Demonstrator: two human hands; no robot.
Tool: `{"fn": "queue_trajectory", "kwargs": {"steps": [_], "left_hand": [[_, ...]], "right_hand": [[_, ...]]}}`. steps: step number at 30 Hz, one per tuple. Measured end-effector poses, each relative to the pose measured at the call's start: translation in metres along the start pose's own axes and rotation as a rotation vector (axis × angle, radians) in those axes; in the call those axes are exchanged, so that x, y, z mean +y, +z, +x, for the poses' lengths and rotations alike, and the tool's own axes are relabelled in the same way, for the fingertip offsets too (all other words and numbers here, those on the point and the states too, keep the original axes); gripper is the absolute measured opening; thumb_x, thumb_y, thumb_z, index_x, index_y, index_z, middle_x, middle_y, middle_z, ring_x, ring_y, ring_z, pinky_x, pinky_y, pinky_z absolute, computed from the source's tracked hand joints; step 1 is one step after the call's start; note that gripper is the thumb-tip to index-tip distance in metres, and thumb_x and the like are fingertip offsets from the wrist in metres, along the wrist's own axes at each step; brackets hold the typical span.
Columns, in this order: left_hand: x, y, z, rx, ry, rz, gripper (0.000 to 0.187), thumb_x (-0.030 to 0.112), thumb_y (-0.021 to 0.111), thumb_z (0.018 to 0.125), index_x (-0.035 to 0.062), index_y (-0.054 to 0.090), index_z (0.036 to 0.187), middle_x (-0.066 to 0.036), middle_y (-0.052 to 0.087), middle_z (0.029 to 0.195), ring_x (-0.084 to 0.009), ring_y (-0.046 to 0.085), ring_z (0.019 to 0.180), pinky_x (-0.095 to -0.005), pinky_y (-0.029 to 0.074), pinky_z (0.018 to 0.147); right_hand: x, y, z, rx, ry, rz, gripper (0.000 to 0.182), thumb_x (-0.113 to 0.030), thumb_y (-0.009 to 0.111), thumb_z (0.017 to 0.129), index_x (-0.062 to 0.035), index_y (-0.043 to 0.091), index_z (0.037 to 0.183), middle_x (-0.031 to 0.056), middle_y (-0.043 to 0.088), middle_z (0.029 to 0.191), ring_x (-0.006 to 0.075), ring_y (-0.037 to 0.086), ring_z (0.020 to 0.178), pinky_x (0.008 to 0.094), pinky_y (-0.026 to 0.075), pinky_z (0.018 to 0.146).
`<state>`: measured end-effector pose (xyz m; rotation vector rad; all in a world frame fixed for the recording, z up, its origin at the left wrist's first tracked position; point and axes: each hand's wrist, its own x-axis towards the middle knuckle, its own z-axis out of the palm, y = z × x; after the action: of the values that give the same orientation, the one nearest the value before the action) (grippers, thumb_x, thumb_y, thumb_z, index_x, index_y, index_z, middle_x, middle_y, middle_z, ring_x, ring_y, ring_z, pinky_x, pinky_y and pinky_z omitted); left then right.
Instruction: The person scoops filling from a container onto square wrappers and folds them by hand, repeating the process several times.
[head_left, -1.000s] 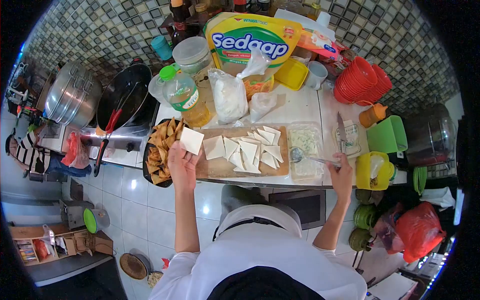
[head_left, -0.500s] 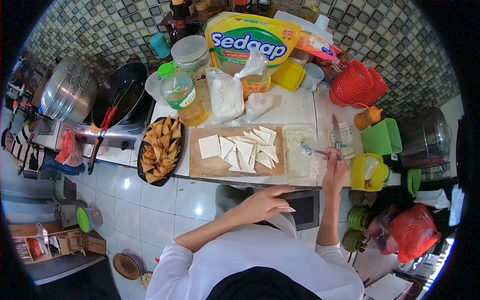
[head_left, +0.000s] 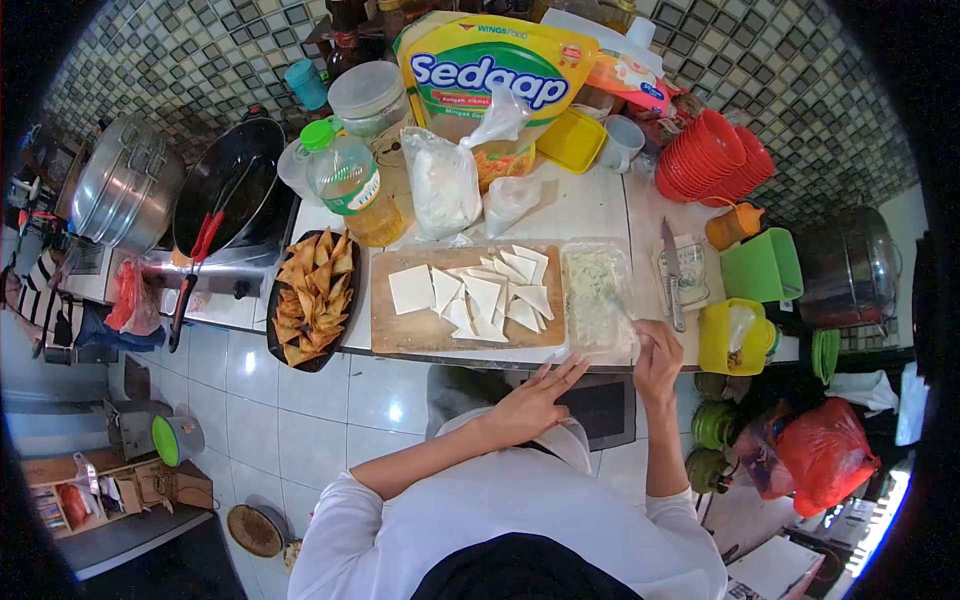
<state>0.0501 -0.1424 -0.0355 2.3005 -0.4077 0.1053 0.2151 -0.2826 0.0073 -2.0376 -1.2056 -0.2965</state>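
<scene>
My right hand [head_left: 658, 358] is closed around the handle of a spoon [head_left: 626, 314], at the right edge of a clear plastic container [head_left: 595, 342] that holds a pale, mashed filling [head_left: 592, 278]. Below the counter's front edge, my left hand [head_left: 530, 408] shows its back, with the fingers stretched out and apart; its palm side is hidden. White wrapper triangles [head_left: 484, 294] lie overlapping on a wooden board [head_left: 405, 330], beside a square white wrapper [head_left: 411, 289]. A knife [head_left: 671, 268] rests right of the container.
Folded brown snacks [head_left: 318, 275] fill a black plate [head_left: 313, 364] left of the board. Behind stand an oil bottle [head_left: 352, 192], a bag of white powder [head_left: 440, 182] and a yellow pouch [head_left: 500, 65]. A green container [head_left: 765, 270] and red bowls [head_left: 704, 158] are right.
My right hand has moved down and slightly left, and the spoon has shifted lower in the container. My left hand's fingers have spread and lifted; the small white piece at them is out of sight.
</scene>
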Motion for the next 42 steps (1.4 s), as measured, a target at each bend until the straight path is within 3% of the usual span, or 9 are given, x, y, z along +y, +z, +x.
{"fn": "queue_trajectory", "kwargs": {"steps": [10,13,16,17,19,25,35,37,42], "left_hand": [[0.001,-0.001,0.001,0.014,0.008,0.008,0.020,0.019,0.060,0.076,0.0018,0.062,0.066,-0.018,0.016,0.144,-0.0314,0.013,0.135,-0.0503,0.022,0.104],[0.000,-0.002,0.001,0.008,0.002,0.010,0.022,0.021,0.060,0.076,0.0020,0.062,0.065,-0.018,0.016,0.144,-0.0314,0.013,0.134,-0.0504,0.023,0.104],[-0.001,-0.001,0.001,-0.006,0.008,0.019,0.024,0.024,0.060,0.078,0.0017,0.061,0.069,-0.018,0.016,0.144,-0.0346,0.014,0.133,-0.0500,0.023,0.105],[-0.001,-0.001,0.002,-0.007,0.011,0.019,0.024,0.024,0.060,0.078,0.0017,0.061,0.069,-0.018,0.016,0.144,-0.0346,0.014,0.133,-0.0500,0.023,0.105],[0.000,-0.002,0.001,-0.023,-0.002,0.038,0.024,0.024,0.060,0.079,0.0022,0.061,0.069,-0.018,0.016,0.144,-0.0344,0.014,0.133,-0.0498,0.022,0.105],[0.001,-0.002,0.001,-0.009,-0.014,-0.003,0.022,0.021,0.059,0.077,0.0024,0.063,0.065,-0.016,0.015,0.145,-0.0305,0.012,0.135,-0.0489,0.019,0.106],[0.000,-0.002,0.001,-0.060,-0.015,0.038,0.026,0.026,0.057,0.080,0.0024,0.064,0.072,-0.017,0.015,0.144,-0.0330,0.013,0.134,-0.0478,0.022,0.106],[-0.001,-0.001,0.002,-0.014,-0.011,-0.005,0.024,0.023,0.059,0.077,0.0027,0.064,0.066,-0.016,0.016,0.145,-0.0312,0.012,0.134,-0.0486,0.020,0.106],[-0.002,-0.001,0.002,0.002,0.002,-0.013,0.022,0.021,0.061,0.076,0.0021,0.063,0.065,-0.017,0.017,0.144,-0.0315,0.013,0.134,-0.0486,0.021,0.105]], "right_hand": [[0.001,-0.002,-0.002,-0.100,-0.087,0.047,0.031,0.007,0.057,0.058,-0.0029,0.059,0.087,0.0128,0.057,0.080,0.0295,0.056,0.066,0.0356,0.046,0.056],[0.000,-0.002,0.000,-0.230,-0.190,0.024,0.030,0.007,0.057,0.059,-0.0026,0.059,0.087,0.0128,0.057,0.079,0.0293,0.056,0.066,0.0357,0.046,0.056],[-0.005,-0.014,0.001,-0.255,-0.140,0.124,0.027,0.005,0.056,0.061,-0.0017,0.058,0.087,0.0131,0.057,0.079,0.0296,0.056,0.067,0.0361,0.046,0.056],[-0.005,-0.014,0.000,-0.253,-0.139,0.122,0.027,0.005,0.056,0.061,-0.0017,0.058,0.087,0.0131,0.057,0.079,0.0296,0.056,0.067,0.0361,0.046,0.056],[-0.007,-0.010,-0.003,-0.036,-0.031,0.011,0.020,0.005,0.054,0.067,-0.0012,0.057,0.086,0.0138,0.057,0.079,0.0308,0.056,0.068,0.0374,0.046,0.057],[-0.013,0.012,-0.024,0.018,0.118,-0.090,0.008,0.004,0.048,0.080,0.0017,0.055,0.084,0.0165,0.057,0.080,0.0338,0.056,0.069,0.0393,0.046,0.060],[-0.004,0.005,-0.038,0.121,0.189,-0.069,0.006,0.001,0.047,0.083,0.0020,0.053,0.084,0.0176,0.057,0.083,0.0351,0.056,0.072,0.0388,0.046,0.062],[-0.002,0.012,-0.043,0.046,0.048,-0.069,0.006,0.001,0.047,0.083,0.0021,0.053,0.083,0.0174,0.057,0.082,0.0347,0.056,0.071,0.0378,0.046,0.061],[-0.005,0.011,-0.042,0.067,0.071,0.006,0.005,0.001,0.047,0.083,0.0019,0.051,0.084,0.0170,0.056,0.080,0.0340,0.054,0.068,0.0380,0.045,0.059]]}}
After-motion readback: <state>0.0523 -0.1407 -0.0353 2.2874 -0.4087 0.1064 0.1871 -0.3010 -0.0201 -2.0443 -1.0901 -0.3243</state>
